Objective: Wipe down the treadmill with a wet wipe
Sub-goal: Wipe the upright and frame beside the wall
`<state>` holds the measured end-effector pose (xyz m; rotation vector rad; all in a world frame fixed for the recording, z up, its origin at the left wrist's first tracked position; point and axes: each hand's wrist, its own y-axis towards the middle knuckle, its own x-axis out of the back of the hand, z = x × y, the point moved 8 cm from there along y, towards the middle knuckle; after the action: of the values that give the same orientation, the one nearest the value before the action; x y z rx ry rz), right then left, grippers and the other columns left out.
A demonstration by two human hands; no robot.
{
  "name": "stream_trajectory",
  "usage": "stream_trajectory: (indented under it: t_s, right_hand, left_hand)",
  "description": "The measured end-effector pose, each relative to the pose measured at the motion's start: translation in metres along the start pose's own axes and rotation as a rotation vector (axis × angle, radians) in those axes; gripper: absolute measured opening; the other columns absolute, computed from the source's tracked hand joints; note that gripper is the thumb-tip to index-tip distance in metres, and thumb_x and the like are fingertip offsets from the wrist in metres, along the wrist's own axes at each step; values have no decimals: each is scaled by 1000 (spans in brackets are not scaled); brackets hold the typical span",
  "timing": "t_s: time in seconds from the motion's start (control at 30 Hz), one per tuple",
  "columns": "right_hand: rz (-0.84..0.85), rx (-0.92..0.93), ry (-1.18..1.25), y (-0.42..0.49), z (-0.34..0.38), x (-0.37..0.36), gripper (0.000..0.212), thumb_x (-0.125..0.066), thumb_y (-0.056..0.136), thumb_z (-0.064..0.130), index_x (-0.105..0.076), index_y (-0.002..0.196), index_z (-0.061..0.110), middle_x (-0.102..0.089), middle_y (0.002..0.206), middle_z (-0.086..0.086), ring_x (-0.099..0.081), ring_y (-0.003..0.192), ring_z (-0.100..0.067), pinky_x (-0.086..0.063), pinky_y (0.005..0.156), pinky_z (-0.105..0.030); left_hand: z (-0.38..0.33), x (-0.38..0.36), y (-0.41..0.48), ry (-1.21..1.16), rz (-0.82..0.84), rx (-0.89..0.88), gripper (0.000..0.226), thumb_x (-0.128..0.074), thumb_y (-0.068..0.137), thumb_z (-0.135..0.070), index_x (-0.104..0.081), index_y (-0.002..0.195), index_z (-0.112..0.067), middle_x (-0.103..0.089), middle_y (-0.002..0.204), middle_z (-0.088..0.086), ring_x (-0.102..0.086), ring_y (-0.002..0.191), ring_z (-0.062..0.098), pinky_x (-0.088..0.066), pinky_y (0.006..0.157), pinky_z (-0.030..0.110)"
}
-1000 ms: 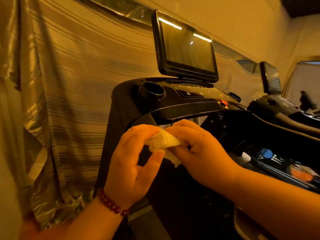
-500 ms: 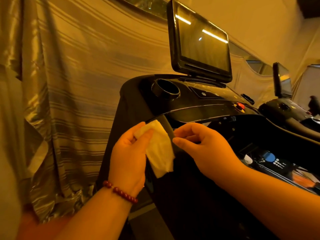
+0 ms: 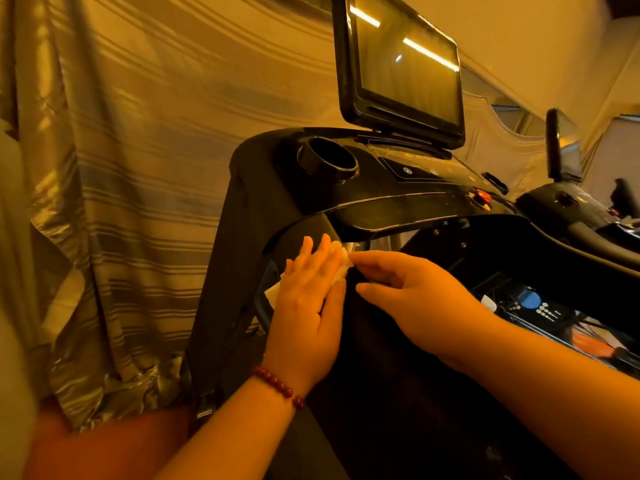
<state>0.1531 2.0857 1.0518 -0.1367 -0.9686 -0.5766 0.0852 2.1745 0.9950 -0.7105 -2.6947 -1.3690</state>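
Observation:
A black treadmill [image 3: 263, 188] fills the middle, with a round cup holder [image 3: 327, 161], a control console and a dark screen [image 3: 405, 71] on top. My left hand [image 3: 308, 306], with a red bead bracelet at the wrist, lies flat with straight fingers and presses a white wet wipe [image 3: 337, 268] against the left handrail just under the console. Most of the wipe is hidden under that hand; a corner shows at its left. My right hand [image 3: 412, 289] is beside it, and its forefinger and thumb touch the wipe's right edge.
A shiny striped curtain [image 3: 121, 202] hangs close on the left and behind. A second treadmill [image 3: 568, 202] with its own screen stands to the right. A red stop button [image 3: 481, 195] sits on the console. Small devices lie low on the right.
The left hand has gone from holding the wipe up in the air to pressing it flat on the handrail. The right hand has followed to the wipe's edge. The view has moved closer.

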Motion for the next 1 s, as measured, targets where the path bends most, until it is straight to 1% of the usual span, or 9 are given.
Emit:
stream_trajectory:
  t_s: [0.1, 0.23, 0.3, 0.4, 0.5, 0.57, 0.67, 0.77, 1.0]
  right_hand:
    - [23, -23, 5, -1, -5, 1, 48, -56, 96, 22, -44, 136, 44, -53, 135, 19, -48, 123, -1, -37, 88, -16]
    - [33, 14, -53, -2, -3, -1, 50, -55, 96, 22, -41, 139, 45, -51, 136, 20, -51, 120, -2, -44, 86, -14]
    - [28, 41, -83, -3, 0, -1, 49, -54, 97, 22, -42, 137, 47, -52, 130, 25, -52, 111, 2, -42, 78, -7]
    - [24, 67, -108, -3, 3, -1, 46, -53, 97, 21, -45, 136, 45, -44, 140, 28, -47, 123, 1, -35, 91, -10]
    - [39, 48, -124, -3, 2, -1, 50, -53, 97, 22, -40, 140, 44, -38, 145, 26, -44, 125, 1, -33, 93, -13]
    - [49, 35, -137, -3, 1, -1, 51, -53, 97, 24, -37, 142, 44, -36, 147, 25, -42, 121, 5, -33, 93, -14]
    - [39, 48, -137, -2, 0, -1, 51, -53, 97, 24, -38, 141, 44, -37, 147, 25, -39, 120, 8, -30, 94, -12]
    - [29, 72, -175, 0, 2, -2, 50, -53, 97, 24, -38, 141, 45, -36, 146, 27, -36, 132, 2, -25, 98, -13]
    - [52, 54, -270, -1, 4, -5, 56, -54, 96, 27, -31, 145, 43, -28, 150, 27, -38, 130, 2, -31, 98, -14]
  left_hand:
    - [3, 0, -4, 41, 71, -30, 49, -26, 98, -46, -24, 144, -32, -13, 153, -21, 1, 144, -5, 3, 115, 14]
    - [13, 4, 12, 70, 86, 60, 47, -24, 97, -46, -14, 142, -39, 0, 146, -33, 13, 136, -17, 7, 111, 10]
    - [3, 0, 5, 69, 80, 19, 47, -22, 98, -46, -16, 143, -37, -3, 150, -27, 11, 140, -10, 8, 113, 12]
    - [-6, -6, -16, 28, 95, -59, 47, -22, 99, -43, -24, 145, -33, -15, 154, -20, 0, 145, 0, 3, 118, 19]
    - [8, 3, 10, 45, 92, 27, 45, -25, 101, -42, -27, 145, -33, -15, 152, -22, 2, 142, -6, 4, 115, 17]
    - [18, 8, 28, 77, 77, 116, 44, -28, 103, -38, -28, 146, -31, -14, 153, -20, 4, 138, -8, 4, 113, 21]
    - [1, 3, 14, 82, 72, 14, 49, -23, 99, -49, -24, 145, -32, -14, 153, -18, 3, 144, -1, -1, 119, 31]
    - [-7, -3, -11, 55, 116, -75, 50, -22, 98, -49, -25, 145, -33, -16, 155, -18, 1, 145, 1, -2, 119, 29]
    - [11, 3, 45, 208, 119, -4, 54, -26, 95, -42, -31, 146, -25, -22, 155, -10, -3, 137, -2, -9, 120, 33]
